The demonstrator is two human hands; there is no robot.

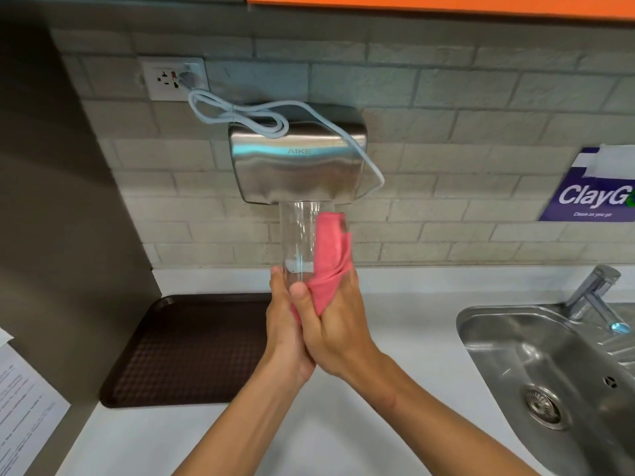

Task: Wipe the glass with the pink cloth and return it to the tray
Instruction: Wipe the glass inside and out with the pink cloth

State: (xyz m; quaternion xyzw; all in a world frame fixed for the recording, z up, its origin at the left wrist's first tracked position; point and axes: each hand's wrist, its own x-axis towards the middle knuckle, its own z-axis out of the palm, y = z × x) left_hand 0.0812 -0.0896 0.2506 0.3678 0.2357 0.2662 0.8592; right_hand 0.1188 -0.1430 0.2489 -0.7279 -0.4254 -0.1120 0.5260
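Note:
A tall clear glass [298,235] is held upright in front of me, above the counter. My left hand [287,334] grips its base from below. My right hand [338,324] presses the pink cloth [330,259] against the right side of the glass, thumb over the cloth's lower fold. The cloth runs from near the rim down to my palm. The dark brown tray [185,352] lies flat on the white counter at the left, below and left of my hands, with nothing on it.
A steel hand dryer [297,163] hangs on the tiled wall just behind the glass, its white cord [237,115] looped to a socket [173,79]. A steel sink [556,372] with a tap [594,293] lies at the right. A paper sheet [24,403] sits at the left edge.

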